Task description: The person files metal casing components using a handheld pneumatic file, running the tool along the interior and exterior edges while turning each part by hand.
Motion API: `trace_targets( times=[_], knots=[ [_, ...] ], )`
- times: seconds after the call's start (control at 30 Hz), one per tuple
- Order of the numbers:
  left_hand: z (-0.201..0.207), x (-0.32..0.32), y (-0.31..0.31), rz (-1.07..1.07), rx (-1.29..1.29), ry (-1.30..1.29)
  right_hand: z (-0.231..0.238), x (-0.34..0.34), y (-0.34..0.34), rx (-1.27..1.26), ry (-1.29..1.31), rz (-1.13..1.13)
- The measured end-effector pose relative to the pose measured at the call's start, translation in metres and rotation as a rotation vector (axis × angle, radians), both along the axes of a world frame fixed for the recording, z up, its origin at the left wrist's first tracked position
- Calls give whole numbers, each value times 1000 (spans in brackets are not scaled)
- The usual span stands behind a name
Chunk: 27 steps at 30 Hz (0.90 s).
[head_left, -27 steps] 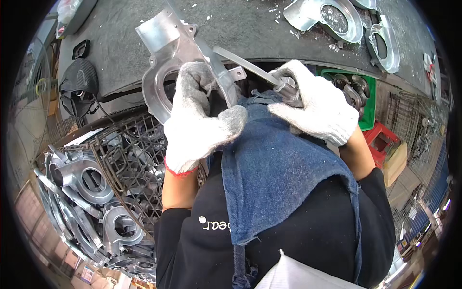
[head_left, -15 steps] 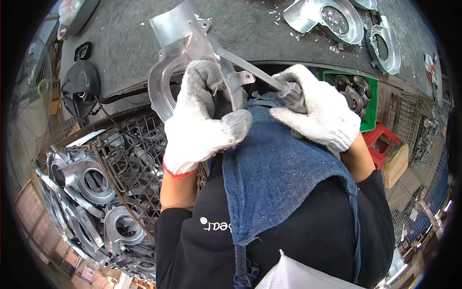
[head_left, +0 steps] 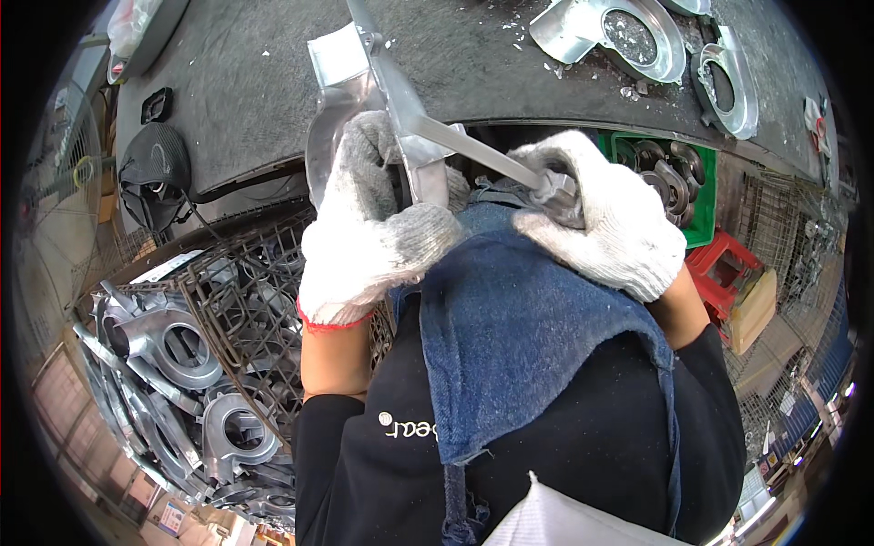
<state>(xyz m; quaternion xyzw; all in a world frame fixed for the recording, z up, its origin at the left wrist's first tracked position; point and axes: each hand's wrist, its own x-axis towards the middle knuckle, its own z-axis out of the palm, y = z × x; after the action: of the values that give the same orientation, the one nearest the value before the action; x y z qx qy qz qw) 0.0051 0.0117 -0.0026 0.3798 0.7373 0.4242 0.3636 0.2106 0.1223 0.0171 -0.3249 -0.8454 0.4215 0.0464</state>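
My left hand (head_left: 369,232), in a white knit glove with grey fingers and a red cuff, is closed around a silver metal casting (head_left: 341,65). The casting is a ring-shaped housing with a square spout, tilted so its edge faces up. My right hand (head_left: 619,223), gloved alike, grips the thick handle end of a flat metal file (head_left: 482,153). The file's blade slants up and left, its far end against the casting's edge. Whether it presses there I cannot tell. Gloved fingers hide part of the casting's ring and the handle.
On the dark workbench (head_left: 246,82) lie more castings (head_left: 669,50) and metal flakes at the right. A wire basket (head_left: 241,350) piled with castings stands at left. A green crate (head_left: 701,214) of round metal parts and a red stool (head_left: 719,273) are at right. A black cap (head_left: 153,168) hangs by the bench edge.
My left hand has turned the casting more edge-on and shifted slightly left and down. The file still reaches the casting; my right hand has barely moved.
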Motion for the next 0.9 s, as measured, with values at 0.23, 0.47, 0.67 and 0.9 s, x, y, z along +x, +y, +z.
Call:
trace_targets(
  times=[0.23, 0.47, 0.67, 0.9],
  knots=[
    [3, -5, 0, 17, 126, -509, -1, -6, -3, 113, -106, -11],
    [10, -7, -4, 93, 11, -440, 11, 2, 9, -128, -164, -61],
    [4, -17, -7, -22, 19, -877, 2, 1, 7, -47, -180, 12],
    [0, -12, -8, 5, -111, -861, -6, -2, 0, 15, -196, 33]
  ],
)
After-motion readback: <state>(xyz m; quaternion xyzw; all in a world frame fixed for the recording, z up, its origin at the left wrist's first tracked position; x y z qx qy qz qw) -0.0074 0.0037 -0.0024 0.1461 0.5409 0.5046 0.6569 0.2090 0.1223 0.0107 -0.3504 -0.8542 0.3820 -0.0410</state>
